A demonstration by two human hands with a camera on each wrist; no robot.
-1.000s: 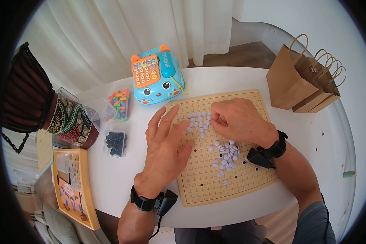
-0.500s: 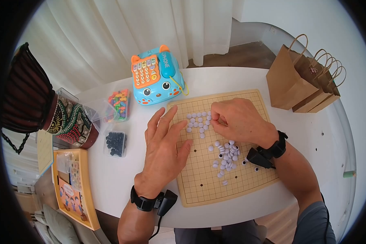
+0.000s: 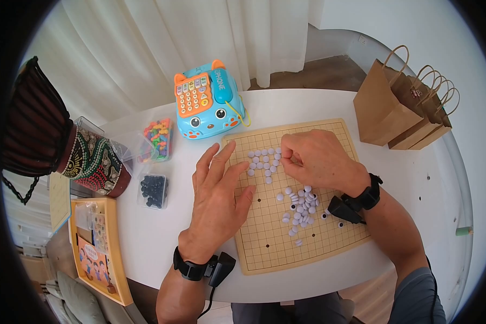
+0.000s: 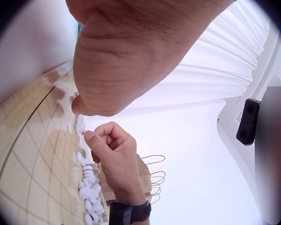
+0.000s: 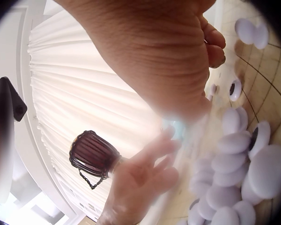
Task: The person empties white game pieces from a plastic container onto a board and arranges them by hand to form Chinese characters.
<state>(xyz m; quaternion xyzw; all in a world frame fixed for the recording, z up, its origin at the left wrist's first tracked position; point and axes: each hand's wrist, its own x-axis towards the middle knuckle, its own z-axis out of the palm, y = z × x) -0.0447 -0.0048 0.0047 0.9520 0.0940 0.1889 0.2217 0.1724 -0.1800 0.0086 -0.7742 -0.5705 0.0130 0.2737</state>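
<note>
On a wooden grid board [image 3: 275, 254] lie white go pieces. One flat group of pieces [image 3: 266, 159] sits near the far side, and a heaped pile [image 3: 306, 207] lies nearer; a few pieces show a dark round spot. My left hand [image 3: 216, 200] is spread over the board's left edge, its fingers relaxed and its index fingertip beside the flat group. At that group's right side is my right hand [image 3: 318, 162], fingers curled, thumb and index finger close together by the pieces. I cannot tell whether a piece is between those fingertips.
Behind the board stands a blue toy telephone [image 3: 208, 105]. To the left are a box of black pieces [image 3: 153, 190], a box of colourful pieces [image 3: 157, 139], a drum [image 3: 94, 162] and a wooden tray [image 3: 119, 270]. Brown paper bags [image 3: 386, 108] stand at the right.
</note>
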